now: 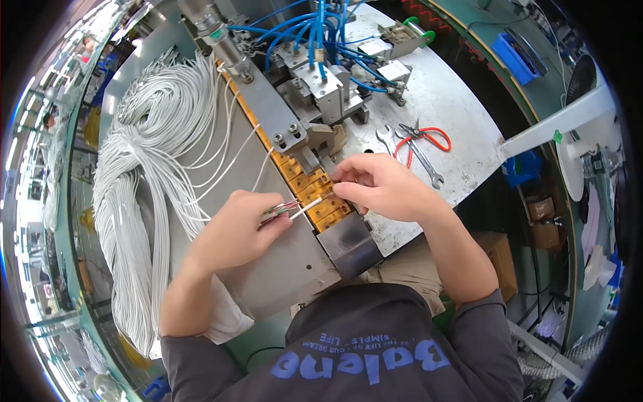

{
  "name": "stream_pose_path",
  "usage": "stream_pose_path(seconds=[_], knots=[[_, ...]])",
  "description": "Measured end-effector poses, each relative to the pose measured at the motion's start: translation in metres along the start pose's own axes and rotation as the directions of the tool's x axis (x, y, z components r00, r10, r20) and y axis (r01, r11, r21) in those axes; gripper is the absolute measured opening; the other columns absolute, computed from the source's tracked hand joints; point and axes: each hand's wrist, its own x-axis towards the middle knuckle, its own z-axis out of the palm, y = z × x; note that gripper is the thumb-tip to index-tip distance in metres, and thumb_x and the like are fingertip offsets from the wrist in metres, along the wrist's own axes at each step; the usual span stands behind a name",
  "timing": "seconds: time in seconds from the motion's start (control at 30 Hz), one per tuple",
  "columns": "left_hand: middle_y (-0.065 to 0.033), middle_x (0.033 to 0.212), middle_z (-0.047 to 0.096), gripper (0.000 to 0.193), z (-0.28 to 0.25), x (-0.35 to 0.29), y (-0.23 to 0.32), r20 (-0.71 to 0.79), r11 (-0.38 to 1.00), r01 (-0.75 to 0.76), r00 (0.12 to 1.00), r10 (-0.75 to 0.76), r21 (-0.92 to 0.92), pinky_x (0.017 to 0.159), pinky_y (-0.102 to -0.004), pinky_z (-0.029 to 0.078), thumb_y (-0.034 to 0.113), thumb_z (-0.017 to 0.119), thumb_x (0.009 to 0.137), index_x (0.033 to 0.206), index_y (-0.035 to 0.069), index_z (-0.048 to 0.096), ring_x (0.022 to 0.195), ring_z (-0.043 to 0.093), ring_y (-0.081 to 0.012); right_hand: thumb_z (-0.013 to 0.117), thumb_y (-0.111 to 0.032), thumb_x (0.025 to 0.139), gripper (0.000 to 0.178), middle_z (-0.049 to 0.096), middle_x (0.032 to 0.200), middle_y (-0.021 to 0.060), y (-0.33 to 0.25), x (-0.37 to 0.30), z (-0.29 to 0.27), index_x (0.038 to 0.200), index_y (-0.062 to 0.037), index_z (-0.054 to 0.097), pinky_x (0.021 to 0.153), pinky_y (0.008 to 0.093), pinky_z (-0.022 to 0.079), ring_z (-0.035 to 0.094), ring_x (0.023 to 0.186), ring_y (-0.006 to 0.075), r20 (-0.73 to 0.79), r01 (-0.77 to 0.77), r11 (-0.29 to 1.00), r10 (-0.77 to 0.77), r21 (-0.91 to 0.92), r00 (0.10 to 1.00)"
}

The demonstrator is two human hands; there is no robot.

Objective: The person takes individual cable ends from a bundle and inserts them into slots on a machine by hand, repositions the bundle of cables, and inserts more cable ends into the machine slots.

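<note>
My left hand (244,224) is closed, its thumb and fingers pinching a white cable (307,208) that slants up to the right. Thin red and green wires (281,209) stick out between the same fingers. At the cable's far end, my right hand (382,186) is closed in a pinch; its fingertips meet the thin end of the cable, and the exact grip is partly hidden. Both hands are over a row of yellow-orange metal blocks (315,191) on the machine's long track. A dark metal end block (349,244) closes the near end of that track.
A large bundle of white cables (144,154) lies on the left of the metal table. The machine (328,90) with blue air hoses (288,30) stands at the back. Red-handled pliers (435,137) and wrenches (425,164) lie right. A white arm (562,124) reaches in at right.
</note>
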Motion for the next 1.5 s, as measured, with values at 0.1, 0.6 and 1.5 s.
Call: stream_pose_path(seconds=[0.1, 0.6, 1.5], knots=[[-0.0136, 0.064, 0.060, 0.008, -0.013, 0.004, 0.017, 0.059, 0.990, 0.015, 0.998, -0.006, -0.139, 0.058, -0.0312, 0.045, 0.004, 0.065, 0.078, 0.080, -0.004, 0.061, 0.061, 0.060, -0.0272, 0.062, -0.011, 0.087, 0.016, 0.061, 0.075, 0.0024, -0.017, -0.004, 0.003, 0.095, 0.0024, 0.061, 0.052, 0.0222, 0.043, 0.053, 0.057, 0.0067, 0.112, 0.018, 0.997, -0.009, -0.080, 0.994], [-0.0028, 0.066, 0.063, 0.011, 0.026, 0.013, 0.013, -0.070, 0.842, 0.103, 0.984, -0.164, -0.529, 0.058, -0.0225, 0.044, 0.007, 0.060, 0.088, 0.086, -0.003, 0.064, 0.064, 0.056, -0.0056, 0.062, -0.009, 0.086, 0.012, 0.061, 0.070, 0.0021, -0.004, 0.000, 0.005, 0.087, 0.0021, 0.062, 0.052, 0.0206, 0.042, 0.053, 0.058, 0.0048, 0.071, 0.037, 0.997, -0.042, 0.072, 0.997], [-0.0086, 0.070, 0.062, 0.008, 0.043, 0.010, 0.010, -0.243, 0.870, -0.173, 0.968, 0.064, -0.462, 0.053, -0.0280, 0.043, 0.004, 0.061, 0.084, 0.085, -0.002, 0.065, 0.056, 0.056, -0.0143, 0.062, -0.007, 0.084, 0.008, 0.059, 0.070, -0.0013, -0.004, 0.001, 0.010, 0.081, 0.0003, 0.060, 0.053, 0.0185, 0.038, 0.050, 0.062, 0.0020, 0.173, 0.092, 0.995, -0.085, -0.030, 0.981]])
